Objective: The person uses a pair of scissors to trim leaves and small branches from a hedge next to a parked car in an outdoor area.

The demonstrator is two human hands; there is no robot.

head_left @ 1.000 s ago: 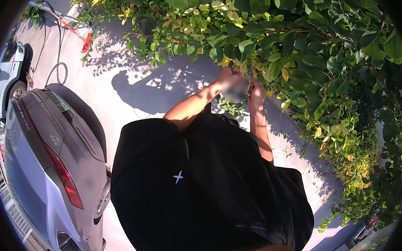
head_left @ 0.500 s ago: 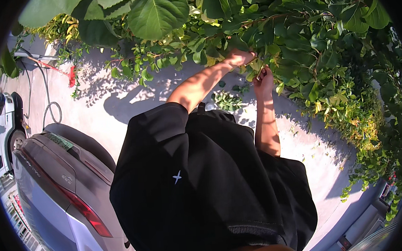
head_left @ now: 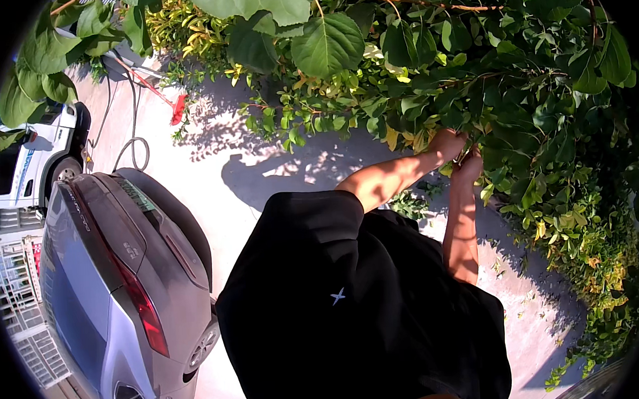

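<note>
**Both hands are in the bush now**

Closest to me is my black shirt. My two bare arms go out from it. A second ago my hands were near the middle of the view. Now they sit more to the right, and the leaves look bigger, so I have leaned in closer to the green bush.

My left hand and my right hand are side by side, both pushed into the leaves. Leaves hide my fingers, so I cannot tell if they are apart or closed on a twig.

Farther off is sunny ground. A silver car is parked at my left, with a white truck behind it.
</note>
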